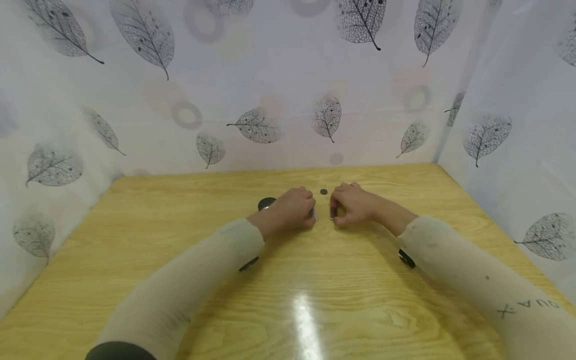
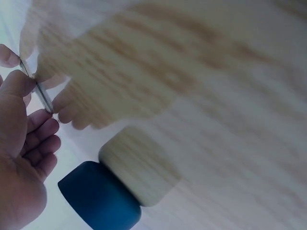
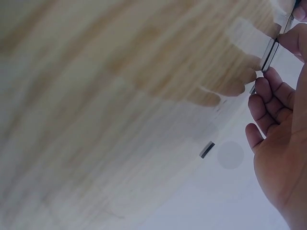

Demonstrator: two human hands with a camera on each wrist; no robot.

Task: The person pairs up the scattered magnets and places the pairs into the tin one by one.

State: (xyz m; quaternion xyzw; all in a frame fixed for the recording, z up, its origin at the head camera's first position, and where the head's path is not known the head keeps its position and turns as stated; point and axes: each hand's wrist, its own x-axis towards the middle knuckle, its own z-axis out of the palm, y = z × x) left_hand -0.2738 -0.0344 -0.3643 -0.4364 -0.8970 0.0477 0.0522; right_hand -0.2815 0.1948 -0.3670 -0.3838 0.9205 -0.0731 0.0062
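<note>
Fingers of our left hand (image 1: pixel 291 209) pinch a thin plate (image 1: pixel 316 214), those of our right hand (image 1: pixel 356 204) a second plate (image 1: pixel 333 212). We hold both at the surface (image 1: pixel 270 285), long axes roughly parallel, narrowly apart.

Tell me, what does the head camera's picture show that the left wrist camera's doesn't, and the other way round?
Only the head view shows the leaf prints, the pale sleeves and the small dark disc.

Only the left wrist view shows the blue side of the container and its reflection.

Both share the tabletop, the left hand, the thin flat piece it pinches, and apparently the container, partly hidden by the arm in the head view.
</note>
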